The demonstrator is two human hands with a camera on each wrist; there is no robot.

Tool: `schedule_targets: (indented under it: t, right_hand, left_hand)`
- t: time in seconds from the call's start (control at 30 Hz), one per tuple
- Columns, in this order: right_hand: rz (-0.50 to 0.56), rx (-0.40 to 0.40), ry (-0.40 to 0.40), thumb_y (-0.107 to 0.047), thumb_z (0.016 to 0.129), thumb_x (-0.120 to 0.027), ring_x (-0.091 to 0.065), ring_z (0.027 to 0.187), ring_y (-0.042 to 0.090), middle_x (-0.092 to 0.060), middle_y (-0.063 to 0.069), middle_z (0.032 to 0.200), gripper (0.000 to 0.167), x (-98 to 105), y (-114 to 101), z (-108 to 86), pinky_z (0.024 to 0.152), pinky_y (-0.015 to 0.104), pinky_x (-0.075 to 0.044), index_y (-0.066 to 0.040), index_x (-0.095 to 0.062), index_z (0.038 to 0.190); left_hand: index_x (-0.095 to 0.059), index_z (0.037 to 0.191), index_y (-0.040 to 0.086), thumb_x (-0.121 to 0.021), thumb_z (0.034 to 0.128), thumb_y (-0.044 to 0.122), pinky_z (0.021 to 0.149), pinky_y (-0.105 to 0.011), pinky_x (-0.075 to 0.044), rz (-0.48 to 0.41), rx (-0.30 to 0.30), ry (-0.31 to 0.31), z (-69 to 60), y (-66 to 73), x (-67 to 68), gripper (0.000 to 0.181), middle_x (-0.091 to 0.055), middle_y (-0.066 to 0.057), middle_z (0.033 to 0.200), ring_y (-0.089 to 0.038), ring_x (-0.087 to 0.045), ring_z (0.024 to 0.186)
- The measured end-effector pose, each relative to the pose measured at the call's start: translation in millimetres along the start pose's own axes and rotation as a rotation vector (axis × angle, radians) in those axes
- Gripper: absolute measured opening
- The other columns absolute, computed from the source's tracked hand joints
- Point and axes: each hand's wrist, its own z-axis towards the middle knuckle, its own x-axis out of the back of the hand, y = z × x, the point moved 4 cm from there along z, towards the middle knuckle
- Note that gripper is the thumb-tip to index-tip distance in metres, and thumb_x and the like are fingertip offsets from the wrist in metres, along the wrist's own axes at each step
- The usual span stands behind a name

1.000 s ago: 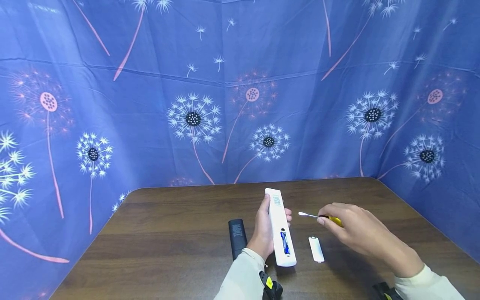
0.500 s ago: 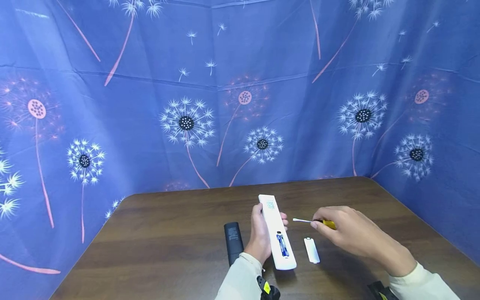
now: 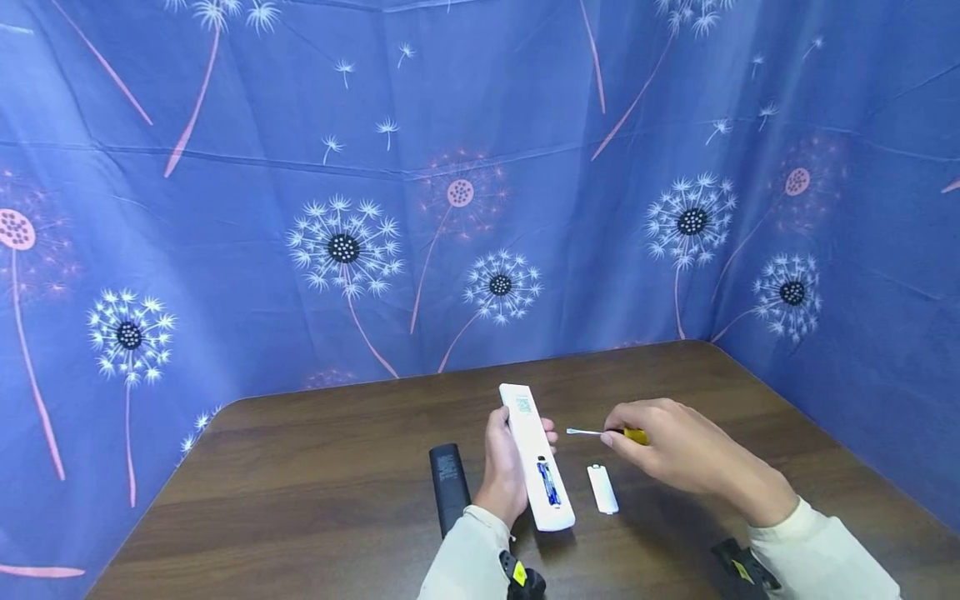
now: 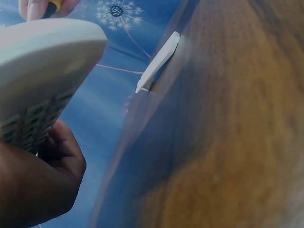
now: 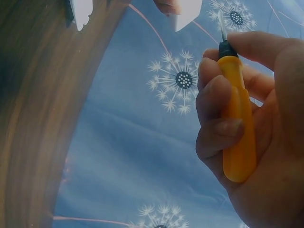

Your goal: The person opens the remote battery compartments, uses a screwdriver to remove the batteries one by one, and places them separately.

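My left hand (image 3: 504,467) grips a white remote control (image 3: 534,442), its back turned up and its battery compartment uncovered. Blue batteries (image 3: 548,483) lie inside that compartment. In the left wrist view the button side of the remote (image 4: 38,114) faces down over the curled fingers (image 4: 66,152). To the right, my right hand (image 3: 675,442) holds a yellow-handled screwdriver (image 5: 240,128), with the flat tip pointing left, a short way apart from the remote. The white battery cover (image 3: 602,489) lies on the table between the remote and my right hand.
A black remote control (image 3: 448,487) rests on the brown wooden table (image 3: 300,492), left of my left forearm and partly hidden by the sleeve. Behind the table hangs a blue curtain (image 3: 420,100) printed with dandelions.
The head view has turned a little to the right, so everything shifts left in it. Both hands keep their holds on the remote and the screwdriver.
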Motion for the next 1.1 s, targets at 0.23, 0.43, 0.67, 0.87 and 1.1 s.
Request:
schedule_targets:
  t: [0.23, 0.43, 0.67, 0.87, 1.1]
  right_hand:
    - [0.014, -0.011, -0.048, -0.033, 0.096, -0.07, -0.048, 0.067, 0.0, -0.054, -0.025, 0.076, 0.007, 1.2, -1.4, -0.3, 0.061, 0.026, -0.041, -0.034, -0.066, 0.09]
    - [0.068, 0.021, -0.113, -0.025, 0.093, -0.073, -0.046, 0.064, -0.001, -0.052, -0.022, 0.073, 0.008, 2.6, -6.8, -5.0, 0.058, 0.024, -0.039, -0.03, -0.067, 0.092]
    - [0.082, 0.027, -0.152, -0.019, 0.091, -0.072, -0.048, 0.066, -0.002, -0.052, -0.023, 0.075, 0.014, 0.2, -11.2, -9.8, 0.059, 0.023, -0.041, -0.031, -0.066, 0.092]
    - [0.121, 0.092, -0.186, -0.017, 0.091, -0.072, -0.048, 0.064, -0.002, -0.052, -0.024, 0.074, 0.02, -2.9, -19.0, -7.2, 0.057, 0.022, -0.041, -0.035, -0.064, 0.092]
    - [0.155, 0.11, -0.251, -0.018, 0.091, -0.073, -0.052, 0.067, -0.001, -0.056, -0.024, 0.079, 0.017, -5.8, -25.1, -2.6, 0.058, 0.022, -0.043, -0.034, -0.068, 0.095]
  left_hand:
    - [-0.032, 0.147, -0.001, -0.019, 0.1065, 0.045, 0.077, -0.034, -0.053, -0.053, -0.013, -0.039, 3.3, 2.5, -3.2, 0.062, -0.066, -0.015, 0.102, -0.024, -0.067, 0.086]
    - [-0.042, 0.14, 0.0, -0.019, 0.1042, 0.041, 0.07, -0.034, -0.056, -0.081, 0.014, -0.048, 0.6, -0.2, -8.3, 0.06, -0.068, -0.016, 0.1, -0.022, -0.067, 0.079]
    - [-0.048, 0.132, -0.003, -0.023, 0.1035, 0.041, 0.071, -0.033, -0.055, -0.075, -0.016, -0.042, 2.5, -3.5, -7.3, 0.058, -0.067, -0.015, 0.098, -0.023, -0.066, 0.08]
    - [-0.029, 0.144, 0.007, -0.027, 0.108, 0.043, 0.074, -0.035, -0.058, -0.078, -0.06, -0.03, 5.1, -2.0, -2.4, 0.051, -0.063, -0.018, 0.108, -0.024, -0.067, 0.085]
    - [-0.029, 0.142, 0.011, -0.028, 0.1084, 0.046, 0.078, -0.041, -0.059, -0.08, -0.065, -0.036, 6.7, 3.1, -1.4, 0.049, -0.062, -0.021, 0.111, -0.026, -0.07, 0.085]
